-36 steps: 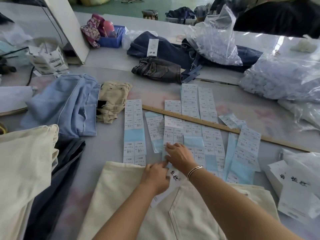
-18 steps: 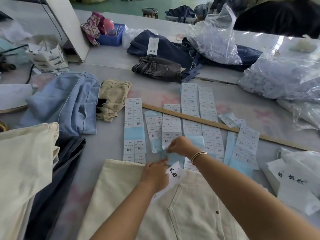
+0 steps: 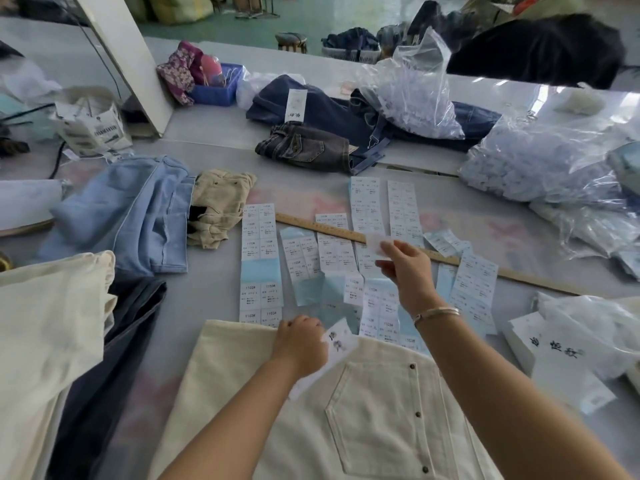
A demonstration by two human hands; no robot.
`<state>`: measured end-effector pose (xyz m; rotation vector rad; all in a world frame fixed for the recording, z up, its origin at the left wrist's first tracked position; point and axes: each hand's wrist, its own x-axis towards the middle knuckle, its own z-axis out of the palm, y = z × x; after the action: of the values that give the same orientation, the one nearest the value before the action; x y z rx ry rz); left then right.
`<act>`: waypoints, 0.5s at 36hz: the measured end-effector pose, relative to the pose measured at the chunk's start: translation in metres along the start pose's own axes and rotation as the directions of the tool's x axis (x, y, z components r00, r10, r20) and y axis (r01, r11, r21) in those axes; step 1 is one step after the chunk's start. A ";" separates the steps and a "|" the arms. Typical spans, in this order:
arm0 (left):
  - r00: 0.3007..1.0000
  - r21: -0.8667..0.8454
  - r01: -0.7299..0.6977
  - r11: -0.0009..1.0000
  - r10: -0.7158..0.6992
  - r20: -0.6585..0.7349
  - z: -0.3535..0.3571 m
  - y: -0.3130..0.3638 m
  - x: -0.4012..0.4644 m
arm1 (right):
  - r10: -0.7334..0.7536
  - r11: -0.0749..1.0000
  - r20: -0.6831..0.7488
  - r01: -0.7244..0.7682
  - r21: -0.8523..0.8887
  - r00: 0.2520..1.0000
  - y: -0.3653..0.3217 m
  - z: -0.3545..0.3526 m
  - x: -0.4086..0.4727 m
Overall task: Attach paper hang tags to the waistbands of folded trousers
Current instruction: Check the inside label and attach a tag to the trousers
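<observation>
Since a second ago the right hand (image 3: 407, 268) has lifted off the sticker sheets (image 3: 261, 261) and now hangs above them toward one o'clock of the left hand (image 3: 302, 342), pinching a small peeled sticker (image 3: 377, 244) between thumb and fingertips. That left hand has barely shifted: its fingers are curled down onto the hang tag (image 3: 337, 344), pressing it against the waistband edge of the cream trousers (image 3: 363, 410).

This white paper tag is a flat rectangle with black brush characters, its upper end showing at three o'clock of the left knuckles, the rest hidden under the hand. Those trousers are stiff, ribbed cotton, with a stitched back pocket and dark metal rivets. Sticker sheets lie in long strips at twelve o'clock, white labels on glossy pale-blue backing, crossed by a wooden ruler (image 3: 325, 228). A thin metal bangle (image 3: 436, 312) rings the right wrist. More white tags (image 3: 561, 358) are stacked at three o'clock.
</observation>
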<state>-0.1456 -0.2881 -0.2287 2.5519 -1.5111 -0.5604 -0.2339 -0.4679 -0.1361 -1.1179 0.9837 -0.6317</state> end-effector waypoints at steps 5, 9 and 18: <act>0.932 -0.883 0.217 0.416 -0.358 0.060 -0.035 0.011 -0.025 | -0.265 0.899 0.107 0.286 -0.333 0.958 0.015 -0.007 -0.072; 0.916 -0.882 0.198 -0.427 -0.239 0.321 -0.048 0.033 -0.060 | -0.561 0.528 0.347 0.648 -0.549 0.751 0.032 -0.013 -0.129; 0.935 -0.770 0.262 -0.582 -0.043 0.351 -0.054 0.077 -0.108 | -0.674 0.155 0.503 0.769 -0.620 0.541 0.054 -0.038 -0.175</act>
<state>-0.2353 -0.2367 -0.1299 0.8923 0.1639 -1.2992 -0.3494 -0.3211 -0.1338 -2.5537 0.5154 -0.9022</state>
